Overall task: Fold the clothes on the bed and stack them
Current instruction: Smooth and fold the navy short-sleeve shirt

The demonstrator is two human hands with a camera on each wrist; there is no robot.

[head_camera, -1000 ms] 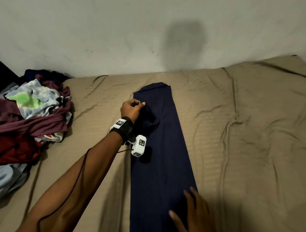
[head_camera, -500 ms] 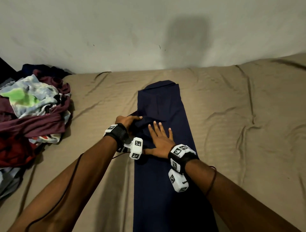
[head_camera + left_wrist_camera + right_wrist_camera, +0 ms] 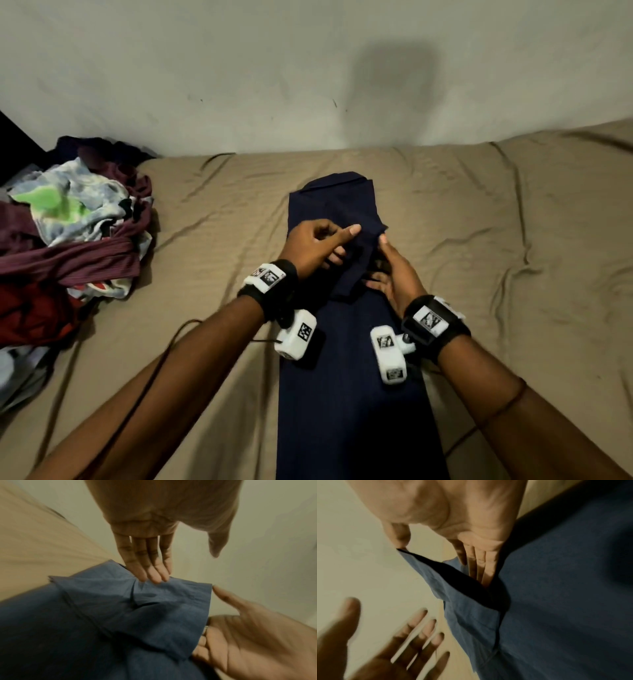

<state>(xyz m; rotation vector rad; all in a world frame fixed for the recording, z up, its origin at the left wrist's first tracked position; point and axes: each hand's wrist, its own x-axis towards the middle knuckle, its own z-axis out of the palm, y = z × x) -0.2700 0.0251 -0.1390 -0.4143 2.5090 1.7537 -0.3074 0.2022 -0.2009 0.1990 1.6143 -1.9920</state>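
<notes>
A navy garment (image 3: 342, 394) lies folded into a long narrow strip down the middle of the bed (image 3: 496, 246). Halfway along it a loose flap (image 3: 356, 263) stands lifted off the strip. My left hand (image 3: 318, 243) reaches in from the left; in the left wrist view its straight fingers (image 3: 150, 566) touch the top edge of the flap (image 3: 154, 608) and the thumb stays apart. My right hand (image 3: 397, 270) is on the right side of the flap. The right wrist view shows its straight fingers (image 3: 479, 566) slid beneath the flap (image 3: 467, 608) and its thumb tip at the flap's corner.
A heap of unfolded clothes (image 3: 68, 233), maroon, red and tie-dye, fills the bed's left end. A pale wall (image 3: 308, 68) runs along the far side. Wrinkled tan sheet stretches to the right of the strip.
My right hand came up from the near end, lay flat on the strip, then slid under the flap. My left hand let go of its pinch at the left edge and shifted right.
</notes>
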